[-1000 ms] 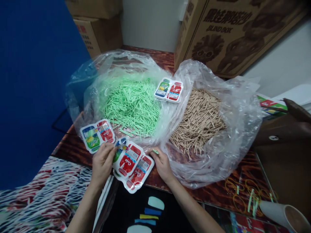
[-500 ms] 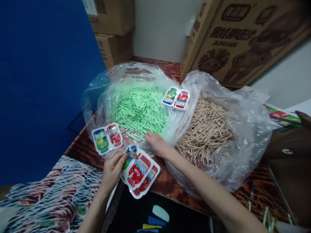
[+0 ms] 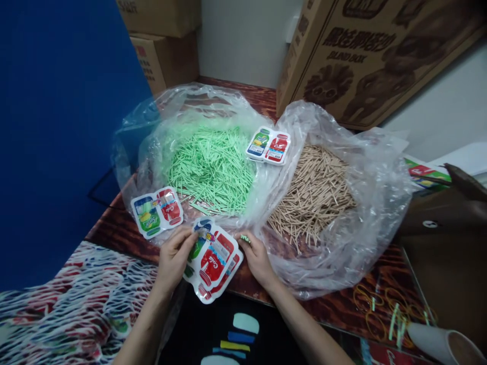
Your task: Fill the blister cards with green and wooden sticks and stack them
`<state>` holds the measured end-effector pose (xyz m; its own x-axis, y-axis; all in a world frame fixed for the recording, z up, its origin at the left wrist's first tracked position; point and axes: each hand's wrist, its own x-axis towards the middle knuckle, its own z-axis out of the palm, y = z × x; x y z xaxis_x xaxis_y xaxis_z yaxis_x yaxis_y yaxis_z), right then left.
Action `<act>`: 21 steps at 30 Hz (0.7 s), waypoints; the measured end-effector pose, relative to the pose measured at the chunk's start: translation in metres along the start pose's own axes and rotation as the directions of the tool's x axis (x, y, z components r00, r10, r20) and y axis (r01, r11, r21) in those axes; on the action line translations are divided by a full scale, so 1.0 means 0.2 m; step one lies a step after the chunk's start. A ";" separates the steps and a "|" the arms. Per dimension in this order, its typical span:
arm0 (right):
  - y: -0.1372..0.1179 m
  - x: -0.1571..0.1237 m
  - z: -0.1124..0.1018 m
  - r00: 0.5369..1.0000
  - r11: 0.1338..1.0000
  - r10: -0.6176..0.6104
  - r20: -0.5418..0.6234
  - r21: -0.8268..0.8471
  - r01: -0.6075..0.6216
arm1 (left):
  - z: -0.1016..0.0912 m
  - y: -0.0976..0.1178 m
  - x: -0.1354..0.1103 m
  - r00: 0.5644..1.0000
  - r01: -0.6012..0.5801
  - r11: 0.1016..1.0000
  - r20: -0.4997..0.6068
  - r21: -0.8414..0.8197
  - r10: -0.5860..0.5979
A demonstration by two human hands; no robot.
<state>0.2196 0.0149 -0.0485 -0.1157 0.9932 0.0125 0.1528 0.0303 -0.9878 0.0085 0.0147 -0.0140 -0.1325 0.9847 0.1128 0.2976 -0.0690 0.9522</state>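
My left hand pinches the left edge of a small stack of red and green bottle-shaped packets at the table's near edge. My right hand sits just right of the stack, fingers closed on a few green sticks. Behind them a clear plastic bag holds a heap of green sticks. A second clear bag holds tan wooden sticks. One packet lies left of the stack, another packet rests between the two bags.
Cardboard boxes stand at the back, more boxes at the back left. A blue panel walls the left. Rubber bands and a paper cup lie at the right front. A brown object sits right.
My right hand reached into the green sticks half a second ago and has come back beside the packet stack with green sticks in its fingers. The left hand stayed on the stack.
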 end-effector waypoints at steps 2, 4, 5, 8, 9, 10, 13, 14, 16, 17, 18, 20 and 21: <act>0.02 -0.01 0.00 1.000 1.000 -0.014 0.004 -0.006 0.014 | 0.01 0.00 -0.01 1.000 0.007 1.000 0.008 0.008 -0.007; 0.01 -0.01 -0.01 1.000 1.000 -0.017 0.008 0.009 0.017 | 0.01 0.00 -0.01 1.000 0.004 1.000 0.016 0.021 -0.004; 0.00 -0.01 -0.02 1.000 1.000 -0.015 0.010 0.019 0.015 | 0.01 0.00 -0.01 1.000 -0.004 1.000 0.020 0.023 0.003; -0.03 -0.01 -0.03 1.000 0.999 0.003 0.017 0.043 -0.004 | 0.00 -0.01 -0.02 0.999 -0.028 0.999 0.033 0.016 0.027; -0.04 -0.01 -0.03 1.000 0.999 0.005 0.016 0.049 -0.006 | 0.00 -0.01 -0.02 0.999 -0.033 0.999 0.039 0.010 0.032; -0.04 -0.01 -0.03 1.000 0.999 0.002 0.012 0.054 -0.003 | 0.00 -0.01 -0.02 0.998 -0.034 0.999 0.045 0.006 0.034; -0.06 0.00 -0.03 0.999 0.998 -0.030 0.014 0.050 0.029 | 0.00 -0.02 -0.02 0.998 -0.025 1.000 0.062 -0.002 0.025; -0.07 0.00 -0.03 0.999 0.998 -0.044 0.018 0.043 0.043 | 0.00 -0.02 -0.03 0.997 -0.020 1.000 0.068 -0.002 0.020; -0.08 0.00 -0.03 0.998 0.998 -0.064 0.027 0.029 0.063 | 0.00 -0.03 -0.03 0.997 -0.013 1.000 0.075 -0.001 0.013; -0.08 0.00 -0.03 0.997 0.997 -0.069 0.031 0.024 0.068 | 0.00 -0.03 -0.03 0.997 -0.012 1.000 0.077 0.001 0.012; -0.08 0.00 -0.03 0.997 0.997 -0.071 0.033 0.021 0.070 | 0.00 -0.03 -0.03 0.997 -0.012 1.000 0.075 0.002 0.012; -0.09 0.00 -0.03 0.997 0.997 -0.074 0.038 0.018 0.073 | 0.01 -0.03 -0.03 0.997 -0.016 1.000 0.070 -0.004 0.016; -0.09 0.00 -0.03 0.996 0.997 -0.076 0.039 0.016 0.076 | 0.01 -0.03 -0.03 0.997 -0.018 1.000 0.070 -0.009 0.019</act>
<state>0.2230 0.0141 -0.0301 -0.1652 0.9829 0.0817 0.1276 0.1034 -0.9864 0.0088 0.0099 -0.0217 -0.0599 0.9921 0.1106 0.2914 -0.0885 0.9525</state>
